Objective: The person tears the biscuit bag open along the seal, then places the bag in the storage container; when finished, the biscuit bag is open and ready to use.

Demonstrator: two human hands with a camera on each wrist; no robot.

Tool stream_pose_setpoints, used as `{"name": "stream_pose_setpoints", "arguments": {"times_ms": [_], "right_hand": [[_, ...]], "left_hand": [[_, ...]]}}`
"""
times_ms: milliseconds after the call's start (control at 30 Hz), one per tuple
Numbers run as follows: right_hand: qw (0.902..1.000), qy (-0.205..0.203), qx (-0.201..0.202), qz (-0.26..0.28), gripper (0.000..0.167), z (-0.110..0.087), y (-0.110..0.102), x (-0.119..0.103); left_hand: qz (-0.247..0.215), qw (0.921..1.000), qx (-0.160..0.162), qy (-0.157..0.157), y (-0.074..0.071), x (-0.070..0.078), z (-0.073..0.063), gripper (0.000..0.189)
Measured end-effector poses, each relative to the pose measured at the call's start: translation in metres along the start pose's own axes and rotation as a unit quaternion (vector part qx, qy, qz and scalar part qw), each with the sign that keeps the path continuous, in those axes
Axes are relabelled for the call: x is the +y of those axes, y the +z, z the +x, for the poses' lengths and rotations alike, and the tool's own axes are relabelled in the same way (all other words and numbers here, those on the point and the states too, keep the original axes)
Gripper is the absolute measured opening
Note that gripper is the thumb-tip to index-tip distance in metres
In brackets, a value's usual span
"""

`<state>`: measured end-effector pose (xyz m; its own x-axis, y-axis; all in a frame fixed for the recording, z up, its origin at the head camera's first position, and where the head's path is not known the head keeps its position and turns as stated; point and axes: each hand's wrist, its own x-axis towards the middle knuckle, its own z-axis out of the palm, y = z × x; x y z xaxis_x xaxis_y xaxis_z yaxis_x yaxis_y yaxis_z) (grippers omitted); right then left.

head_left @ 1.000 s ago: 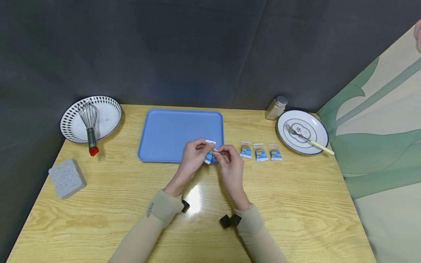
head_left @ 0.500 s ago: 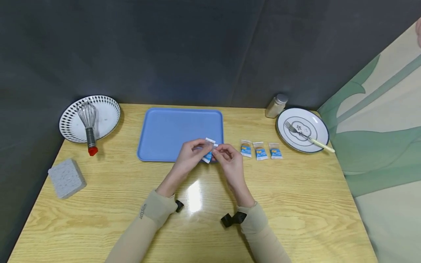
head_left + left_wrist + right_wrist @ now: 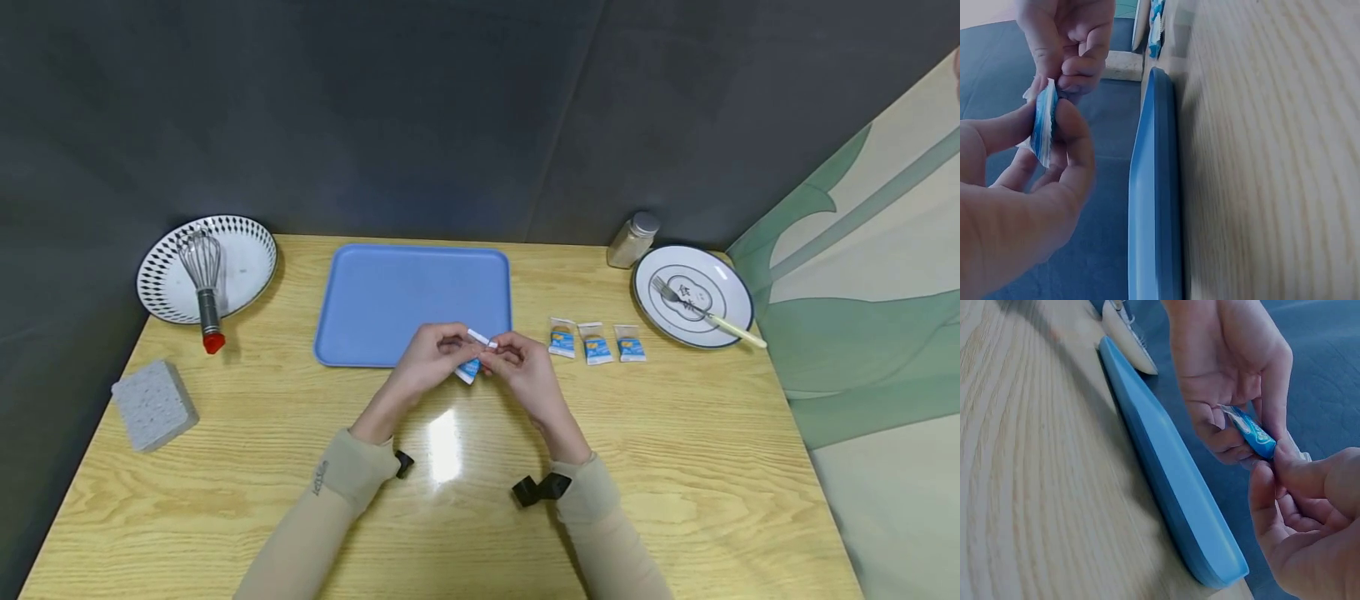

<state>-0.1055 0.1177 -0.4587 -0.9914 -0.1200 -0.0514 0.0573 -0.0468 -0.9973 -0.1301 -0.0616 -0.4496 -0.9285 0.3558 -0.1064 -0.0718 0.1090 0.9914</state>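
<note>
Both hands meet over the near right edge of the blue tray [image 3: 412, 292]. Between them is a small blue-and-white wrapped snack packet [image 3: 468, 372], tilted. My left hand [image 3: 426, 360] holds the packet's body between thumb and fingers, as the left wrist view also shows. Thumb and forefinger of my right hand [image 3: 525, 377] pinch the wrapper at the packet's edge. In the right wrist view the packet [image 3: 1252, 433] shows its blue printed side, with the pinched edge hidden by the fingertips. What lies inside the wrapper is hidden.
Three similar packets [image 3: 595, 346] lie in a row right of the tray. Farther right stand a shaker jar [image 3: 632, 242] and a plate [image 3: 660, 321] with a fork [image 3: 712, 317]. At left are a patterned bowl [image 3: 251, 271] holding a whisk [image 3: 208, 308] and a grey block [image 3: 155, 406].
The packet has tilted and come slightly nearer the body, both hands still on it. The wrists have spread apart a little. The loose packets and tableware stay where they were.
</note>
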Motion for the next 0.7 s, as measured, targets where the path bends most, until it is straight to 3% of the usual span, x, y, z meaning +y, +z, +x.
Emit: {"name": "stream_pose_setpoints", "arguments": {"times_ms": [200, 367, 567, 700], "right_hand": [[0.9974, -0.039, 0.022, -0.056, 0.006, 0.001, 0.004, 0.003], [0.9888, -0.096, 0.068, -0.092, 0.009, 0.004, 0.011, 0.004], [0.9684, -0.161, 0.123, -0.146, 0.012, 0.003, 0.017, 0.004], [0.9442, -0.217, 0.142, -0.203, 0.016, 0.003, 0.019, 0.006]], "left_hand": [[0.060, 0.9973, 0.032, 0.027, 0.009, 0.003, 0.000, 0.008], [0.065, 0.9940, 0.082, 0.030, 0.018, 0.008, 0.000, 0.011], [0.036, 0.9895, 0.138, 0.023, 0.029, 0.012, 0.003, 0.011], [0.015, 0.9867, 0.161, 0.017, 0.033, 0.014, 0.004, 0.007]]}}
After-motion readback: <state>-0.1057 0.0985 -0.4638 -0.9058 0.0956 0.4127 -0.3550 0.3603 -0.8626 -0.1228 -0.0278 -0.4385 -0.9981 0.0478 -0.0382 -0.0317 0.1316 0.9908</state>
